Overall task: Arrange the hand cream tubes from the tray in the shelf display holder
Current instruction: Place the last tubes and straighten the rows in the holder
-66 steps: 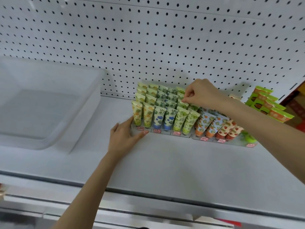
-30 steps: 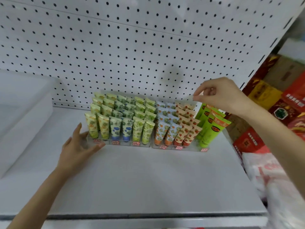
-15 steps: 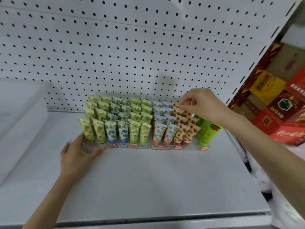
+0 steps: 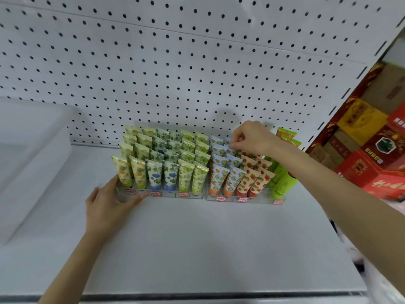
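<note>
On white shelf [image 4: 197, 249], near back edge: clear display holder [image 4: 162, 195] packed with hand cream tubes [image 4: 171, 174]. Along left edge: pale plastic tray [image 4: 32, 172].

Bright, even, cool light comes from the viewer's side, with no glare. The right hand [image 4: 252, 139] casts a soft grey shadow on the pegboard [image 4: 197, 62] just above and left of itself. Focus is fair at the centre, though the tube [image 4: 235, 153] pinched by that hand is a little smeared. Wide-angle bending curves the peg rows and the front edge of the shelf [image 4: 197, 249]. The tray [image 4: 32, 161] at the left edge is washed out and soft. The boxes [image 4: 372, 150] and the lower right corner are blurred.
</note>
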The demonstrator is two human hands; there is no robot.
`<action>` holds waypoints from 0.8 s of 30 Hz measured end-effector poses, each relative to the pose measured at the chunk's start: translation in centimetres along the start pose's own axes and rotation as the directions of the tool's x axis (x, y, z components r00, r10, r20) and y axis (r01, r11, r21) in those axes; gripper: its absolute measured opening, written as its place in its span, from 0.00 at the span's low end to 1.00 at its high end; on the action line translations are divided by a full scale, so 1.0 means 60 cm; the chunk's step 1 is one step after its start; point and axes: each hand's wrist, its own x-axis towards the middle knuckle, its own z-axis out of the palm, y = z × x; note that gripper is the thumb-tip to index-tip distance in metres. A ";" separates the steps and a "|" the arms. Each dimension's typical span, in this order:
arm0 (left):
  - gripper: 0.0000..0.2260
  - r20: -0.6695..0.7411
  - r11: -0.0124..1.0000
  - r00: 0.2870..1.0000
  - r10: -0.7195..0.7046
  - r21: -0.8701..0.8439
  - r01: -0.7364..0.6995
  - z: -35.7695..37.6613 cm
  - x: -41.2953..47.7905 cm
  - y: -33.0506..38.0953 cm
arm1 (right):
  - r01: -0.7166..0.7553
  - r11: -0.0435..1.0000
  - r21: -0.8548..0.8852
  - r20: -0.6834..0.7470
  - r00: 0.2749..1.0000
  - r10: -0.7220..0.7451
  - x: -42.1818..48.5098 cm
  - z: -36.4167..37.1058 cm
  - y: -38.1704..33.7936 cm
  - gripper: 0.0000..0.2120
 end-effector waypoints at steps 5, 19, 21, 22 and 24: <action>0.30 0.006 1.000 1.000 0.001 0.012 -0.001 0.001 0.003 -0.006 | -0.018 1.000 0.021 -0.008 1.000 0.019 0.000 0.001 0.002 0.07; 0.28 -0.002 0.999 1.000 -0.028 0.017 0.028 0.002 0.000 0.005 | -0.007 0.998 0.070 -0.082 0.997 0.013 -0.008 -0.057 0.024 0.04; 0.28 -0.002 1.000 1.000 -0.020 0.023 0.020 0.002 0.002 0.002 | -0.006 1.000 0.006 -0.009 1.000 0.006 -0.013 -0.062 0.030 0.05; 0.28 0.001 1.000 1.000 -0.021 0.018 0.021 0.002 0.002 0.001 | -0.004 1.000 -0.026 0.038 0.999 0.005 -0.015 -0.060 0.032 0.05; 0.28 0.004 1.000 1.000 -0.023 0.014 0.023 0.003 0.003 -0.002 | 0.000 0.998 -0.059 0.090 0.996 0.005 -0.017 -0.053 0.034 0.06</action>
